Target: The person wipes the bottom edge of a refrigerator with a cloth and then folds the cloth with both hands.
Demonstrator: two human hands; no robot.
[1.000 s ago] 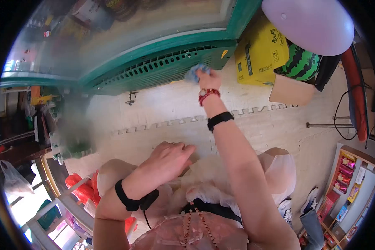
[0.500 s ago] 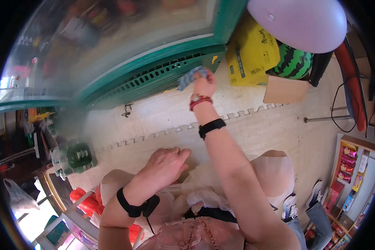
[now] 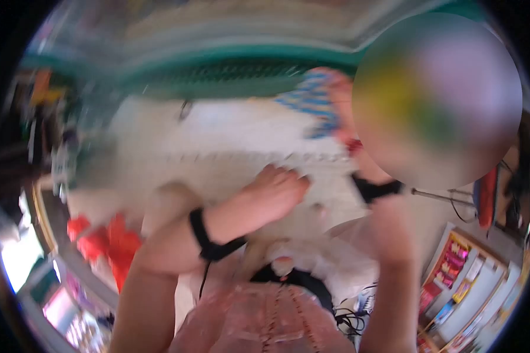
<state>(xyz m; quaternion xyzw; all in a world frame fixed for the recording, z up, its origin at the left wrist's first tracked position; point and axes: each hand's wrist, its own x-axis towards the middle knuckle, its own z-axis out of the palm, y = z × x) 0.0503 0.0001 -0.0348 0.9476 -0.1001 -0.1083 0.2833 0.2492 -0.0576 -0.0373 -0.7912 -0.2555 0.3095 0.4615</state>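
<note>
A blue and white striped cloth [image 3: 315, 101] hangs from my right hand [image 3: 340, 97], whose fingers are closed on it. The cloth is beside the lower edge of the green slotted panel [image 3: 218, 73], over the pale floor [image 3: 229, 126]. My left hand [image 3: 280, 188] is over the floor in front of my knees, its fingers bent and pressed together; whether anything is inside them is hidden. Motion blurs much of the view.
A large blurred round patch covers the upper right. Red bags [image 3: 109, 241] lie at the left. Shelves with colourful packets [image 3: 450, 262] stand at the lower right, and a thin metal leg [image 3: 441, 197] is above them.
The view has turned. My right hand has moved right with the cloth, which now hangs more spread out. My left hand appears higher and further right.
</note>
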